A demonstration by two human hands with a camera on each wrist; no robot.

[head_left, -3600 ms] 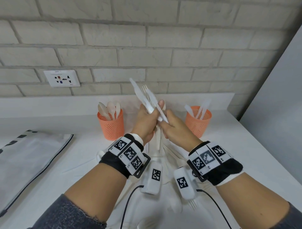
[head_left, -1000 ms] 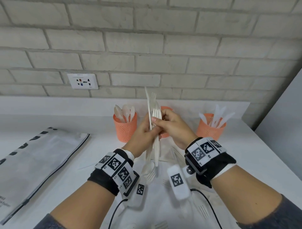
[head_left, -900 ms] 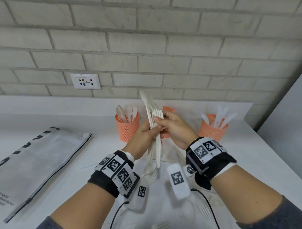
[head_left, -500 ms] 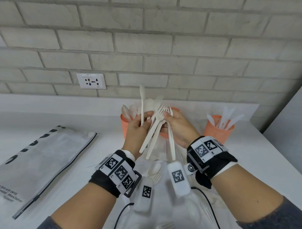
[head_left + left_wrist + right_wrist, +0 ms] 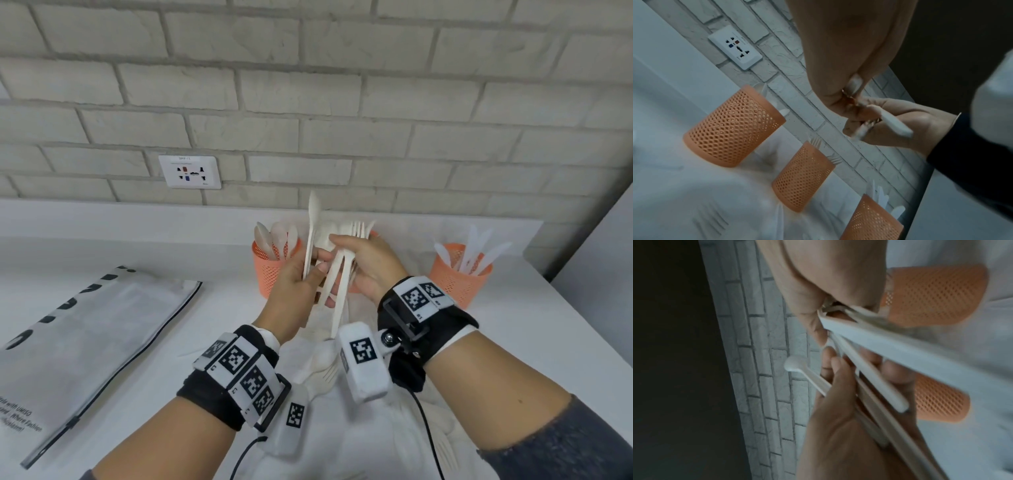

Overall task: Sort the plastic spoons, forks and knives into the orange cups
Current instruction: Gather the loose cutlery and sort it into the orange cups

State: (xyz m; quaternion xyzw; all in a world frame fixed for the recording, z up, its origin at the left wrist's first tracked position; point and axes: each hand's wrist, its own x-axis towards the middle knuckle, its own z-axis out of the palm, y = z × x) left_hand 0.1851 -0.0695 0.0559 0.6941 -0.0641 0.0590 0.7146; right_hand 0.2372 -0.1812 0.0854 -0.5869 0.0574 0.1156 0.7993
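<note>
Both hands are raised in front of the middle orange cup (image 5: 803,177), which the head view mostly hides. My left hand (image 5: 320,263) pinches a white spoon (image 5: 311,233) upright, and the handles of other cutlery cross its fingers. The spoon's round end (image 5: 791,366) shows in the right wrist view. My right hand (image 5: 346,246) grips a bundle of white forks (image 5: 358,228), tines up, their handles (image 5: 869,369) slanting down. The left cup (image 5: 274,270) holds spoons. The right cup (image 5: 459,277) holds knives. Fork tines stick out of the middle cup.
Loose forks and spoons lie on a white cloth (image 5: 322,373) under my wrists. A grey-white bag (image 5: 85,342) lies flat at the left. A brick wall with a socket (image 5: 190,171) and a low ledge stand behind the cups. A grey panel (image 5: 603,260) closes the right side.
One second ago both hands held one tight bundle. It has fanned apart: my left hand keeps the spoon upright and my right hand has gathered the forks.
</note>
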